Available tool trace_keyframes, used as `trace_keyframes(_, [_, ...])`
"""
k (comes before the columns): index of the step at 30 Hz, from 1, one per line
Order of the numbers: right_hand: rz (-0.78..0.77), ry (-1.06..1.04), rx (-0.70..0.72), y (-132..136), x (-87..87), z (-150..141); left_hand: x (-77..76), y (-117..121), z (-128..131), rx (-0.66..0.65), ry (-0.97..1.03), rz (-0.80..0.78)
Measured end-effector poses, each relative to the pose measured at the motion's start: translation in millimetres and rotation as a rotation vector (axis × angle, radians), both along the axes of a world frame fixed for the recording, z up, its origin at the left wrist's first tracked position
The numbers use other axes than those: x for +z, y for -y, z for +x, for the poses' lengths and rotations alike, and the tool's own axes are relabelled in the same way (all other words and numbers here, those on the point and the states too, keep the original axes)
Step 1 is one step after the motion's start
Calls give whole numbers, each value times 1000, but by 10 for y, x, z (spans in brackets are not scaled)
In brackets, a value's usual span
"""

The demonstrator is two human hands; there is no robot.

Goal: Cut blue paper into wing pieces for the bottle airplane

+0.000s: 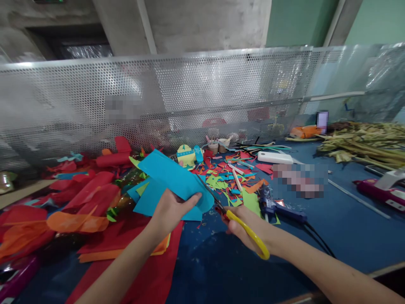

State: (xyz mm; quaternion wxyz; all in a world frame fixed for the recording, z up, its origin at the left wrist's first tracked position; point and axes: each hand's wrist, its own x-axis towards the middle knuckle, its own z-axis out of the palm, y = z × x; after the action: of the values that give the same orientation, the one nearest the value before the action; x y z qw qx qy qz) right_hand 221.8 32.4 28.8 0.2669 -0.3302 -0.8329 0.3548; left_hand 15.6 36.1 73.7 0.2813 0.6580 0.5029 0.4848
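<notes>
My left hand (pixel 172 211) is closed on a folded sheet of blue paper (pixel 172 173), thumb on top, near the sheet's rounded right end. In my right hand (pixel 243 228) is a pair of scissors (pixel 249 236) with yellow handles. Their dark blades point up and left, along the paper's rounded end. More blue paper (pixel 148 200) lies beneath the held piece. Under my left forearm are red sheets (pixel 158 270) and orange sheets (pixel 104 255). Small cut scraps (pixel 218 181) in green, red and blue are scattered beyond my hands.
A dark blue glue gun (pixel 278 209) with a cable lies right of my right hand. Red and orange paper shapes (pixel 91 194) crowd the left. A white device (pixel 275 158), dried stalks (pixel 363 141) and a purple glue gun (pixel 382 192) are right. Perforated metal panel (pixel 202 93) stands behind.
</notes>
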Motion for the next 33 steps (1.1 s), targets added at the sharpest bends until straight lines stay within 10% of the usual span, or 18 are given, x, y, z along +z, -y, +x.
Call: trace_keyframes(33, [-75,-85,-15,-37,-133,-58,-131,-17,24,134,-83,-38])
